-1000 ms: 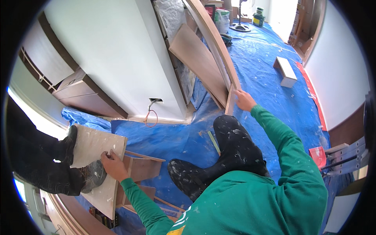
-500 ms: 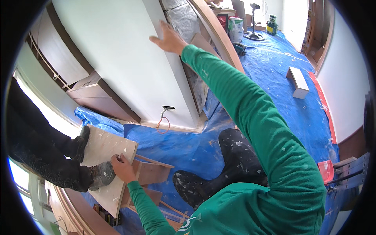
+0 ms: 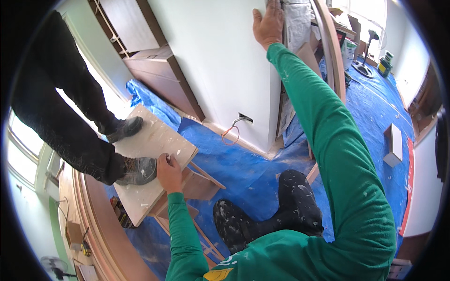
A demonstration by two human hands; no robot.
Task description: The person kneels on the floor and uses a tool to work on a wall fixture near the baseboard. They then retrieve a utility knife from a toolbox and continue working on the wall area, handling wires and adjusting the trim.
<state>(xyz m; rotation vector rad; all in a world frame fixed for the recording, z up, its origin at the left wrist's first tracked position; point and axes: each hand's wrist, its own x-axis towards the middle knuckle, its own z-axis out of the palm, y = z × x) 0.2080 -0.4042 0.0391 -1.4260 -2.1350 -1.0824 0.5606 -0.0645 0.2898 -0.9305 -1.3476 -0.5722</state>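
Observation:
My right hand (image 3: 269, 24) lies on the edge of a white wall panel (image 3: 225, 65), fingers stretched out and thumb apart. Low on that panel, wires come out of a cut hole (image 3: 244, 118). My left hand (image 3: 169, 175) rests at the edge of a pale wooden platform (image 3: 150, 140), fingers curled in; what is between them, if anything, is hidden. Right beside it is the dark work shoe (image 3: 140, 171) of another person, who stands on the platform in black trousers (image 3: 70, 136). Under the platform shows a wooden support (image 3: 201, 185).
Blue sheeting (image 3: 262, 187) covers the floor. A curved wooden trim (image 3: 332, 51) rises right of the panel. Farther right are a small white-topped block (image 3: 393, 145), a fan stand (image 3: 363, 69) and a green-and-yellow container (image 3: 386, 64). Brown cabinets (image 3: 164, 79) stand at the back left.
The view has swung left, so the scene sits farther right. My right hand stays up at the panel's edge, now flatter against it. My left hand remains on the platform by the shoe.

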